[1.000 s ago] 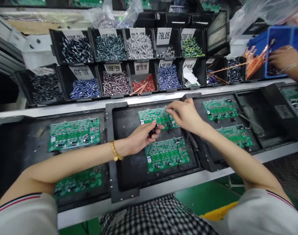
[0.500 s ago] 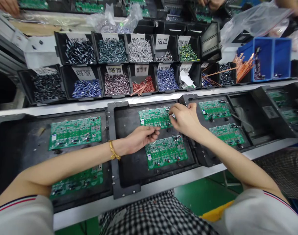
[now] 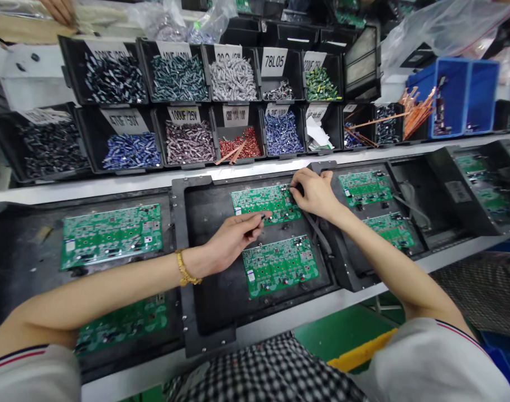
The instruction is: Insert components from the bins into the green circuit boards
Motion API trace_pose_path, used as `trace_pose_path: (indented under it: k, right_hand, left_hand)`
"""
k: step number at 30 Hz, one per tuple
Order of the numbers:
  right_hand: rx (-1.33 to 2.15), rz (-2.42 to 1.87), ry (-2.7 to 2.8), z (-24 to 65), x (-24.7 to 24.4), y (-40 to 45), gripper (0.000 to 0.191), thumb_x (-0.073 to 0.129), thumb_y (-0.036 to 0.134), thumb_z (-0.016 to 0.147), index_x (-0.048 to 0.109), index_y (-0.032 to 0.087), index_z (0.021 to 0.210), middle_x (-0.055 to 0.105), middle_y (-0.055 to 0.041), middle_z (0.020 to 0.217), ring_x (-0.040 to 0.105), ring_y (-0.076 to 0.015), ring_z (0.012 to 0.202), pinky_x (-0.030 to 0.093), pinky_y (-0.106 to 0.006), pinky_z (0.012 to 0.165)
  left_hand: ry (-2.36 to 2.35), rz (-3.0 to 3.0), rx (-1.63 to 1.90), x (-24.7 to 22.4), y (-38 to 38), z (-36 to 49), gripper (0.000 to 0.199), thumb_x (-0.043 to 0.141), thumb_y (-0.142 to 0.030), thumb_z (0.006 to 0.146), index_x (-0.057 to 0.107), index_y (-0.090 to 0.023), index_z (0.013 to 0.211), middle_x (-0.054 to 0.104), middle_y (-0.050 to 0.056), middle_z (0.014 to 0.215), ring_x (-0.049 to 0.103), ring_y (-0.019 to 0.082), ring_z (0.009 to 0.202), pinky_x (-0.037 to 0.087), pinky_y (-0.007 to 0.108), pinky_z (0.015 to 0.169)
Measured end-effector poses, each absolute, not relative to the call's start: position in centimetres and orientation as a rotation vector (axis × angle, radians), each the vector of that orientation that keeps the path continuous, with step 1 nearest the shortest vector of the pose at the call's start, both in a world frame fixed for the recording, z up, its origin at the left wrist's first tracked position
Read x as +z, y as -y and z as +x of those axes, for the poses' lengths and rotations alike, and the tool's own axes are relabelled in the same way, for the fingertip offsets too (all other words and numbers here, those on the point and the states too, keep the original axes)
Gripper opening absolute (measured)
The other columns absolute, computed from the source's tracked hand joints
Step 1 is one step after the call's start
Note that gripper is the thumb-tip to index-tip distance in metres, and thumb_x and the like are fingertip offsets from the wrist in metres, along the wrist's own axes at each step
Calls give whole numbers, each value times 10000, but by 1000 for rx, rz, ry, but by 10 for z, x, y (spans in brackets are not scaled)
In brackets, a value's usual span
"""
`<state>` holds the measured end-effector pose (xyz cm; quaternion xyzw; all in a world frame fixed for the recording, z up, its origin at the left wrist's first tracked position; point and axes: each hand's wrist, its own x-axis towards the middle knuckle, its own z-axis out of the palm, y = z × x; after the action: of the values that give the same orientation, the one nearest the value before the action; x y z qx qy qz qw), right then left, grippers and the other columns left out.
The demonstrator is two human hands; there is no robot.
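Observation:
My left hand [image 3: 227,239], a gold bracelet at its wrist, hovers over the lower edge of the upper green circuit board [image 3: 261,196]. Thumb and fingertips pinch a small dark electronic component [image 3: 262,216]. At that board's upper right corner, my right hand [image 3: 314,192] has its fingers bent together, touching or just above small parts there. What those fingertips hold, if anything, is too small to make out. A second circuit board [image 3: 280,265] lies below in the same black tray [image 3: 213,301], with small components standing along its edges.
Behind the rail [image 3: 146,181] stand two rows of black bins with sorted components, among them red capacitors [image 3: 250,142] and a bin labelled 78L05 [image 3: 274,61]. Neighbouring trays hold more boards [image 3: 112,234] left and right. A blue bin [image 3: 451,97] stands back right; another person's hand [image 3: 60,8] shows top left.
The view has shifted slightly, so the bins and left tray appear further left. My left fingertips have turned, showing the dark component more clearly. My right hand stays at the board's corner.

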<state>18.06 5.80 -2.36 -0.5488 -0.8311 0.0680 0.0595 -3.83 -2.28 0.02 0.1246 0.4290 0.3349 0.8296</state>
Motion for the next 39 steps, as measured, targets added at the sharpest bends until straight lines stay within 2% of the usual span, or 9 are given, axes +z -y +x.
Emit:
trace_pose_path:
  k: [10, 16, 21, 23, 26, 29, 33, 36, 39]
  right_hand:
    - [130, -1686, 2531, 178, -23, -55, 154, 433, 221, 776, 562, 154, 825, 621, -90, 942, 523, -244, 868, 187, -346, 703]
    - [155, -1666, 2549, 180, -25, -58, 137, 456, 218, 759, 567, 159, 814, 635, -89, 947, 534, -257, 891, 197, -349, 718]
    - [144, -1684, 2456, 172, -18, -48, 129, 506, 258, 786, 572, 161, 839, 653, -96, 953, 558, -258, 875, 209, -369, 758]
    - [222, -1633, 2396, 158, -6, -33, 164, 520, 307, 813, 581, 165, 867, 666, -82, 940, 578, -242, 857, 217, -366, 772]
    - [601, -1316, 2503, 130, 14, -6, 175, 495, 329, 857, 608, 197, 881, 687, -30, 926, 601, -197, 864, 227, -335, 773]
    - [698, -1163, 2617, 106, 22, 6, 160, 468, 279, 868, 606, 200, 854, 684, -9, 910, 596, -176, 839, 203, -324, 755]
    - [607, -1184, 2706, 90, 4, -8, 146, 451, 244, 848, 582, 178, 849, 661, -35, 952, 574, -196, 870, 172, -320, 729]
    - [589, -1165, 2771, 86, -11, -22, 150, 429, 231, 839, 567, 171, 849, 635, -53, 974, 554, -206, 894, 163, -316, 716]
    - [578, -1140, 2822, 84, -16, -28, 141, 427, 214, 824, 556, 158, 838, 613, -57, 947, 540, -202, 879, 163, -313, 705]
  left_hand:
    - [-940, 178, 703, -5, 36, -45, 201, 536, -145, 893, 700, -49, 829, 505, 20, 673, 417, 30, 528, 355, 120, 483]
    - [-966, 179, 701, -5, 41, -48, 217, 491, -113, 908, 692, -59, 846, 522, 27, 724, 435, 30, 540, 398, 125, 526]
    - [-968, 185, 710, -7, 41, -46, 208, 513, -150, 905, 694, -60, 856, 503, 21, 693, 434, 42, 549, 370, 131, 509]
    - [-964, 186, 723, -8, 42, -46, 183, 546, -164, 890, 693, -65, 844, 505, 18, 690, 429, 44, 552, 367, 134, 517]
    - [-930, 188, 752, -6, 44, -49, 179, 577, -165, 871, 666, -69, 749, 512, 15, 679, 417, 44, 550, 375, 142, 542]
    - [-892, 137, 772, -1, 47, -56, 256, 505, -145, 905, 627, -70, 693, 516, 23, 667, 423, 52, 546, 382, 159, 543]
    - [-975, 49, 728, 4, 53, -66, 304, 359, -17, 915, 631, -44, 782, 573, 65, 727, 483, 63, 577, 419, 183, 592]
    - [-992, 78, 674, 3, 59, -73, 225, 439, -37, 899, 641, -40, 798, 598, 78, 750, 481, 54, 562, 397, 175, 562]
    - [-943, 132, 664, 2, 62, -76, 141, 578, -149, 865, 663, -53, 805, 558, 38, 694, 410, 28, 504, 296, 155, 468]
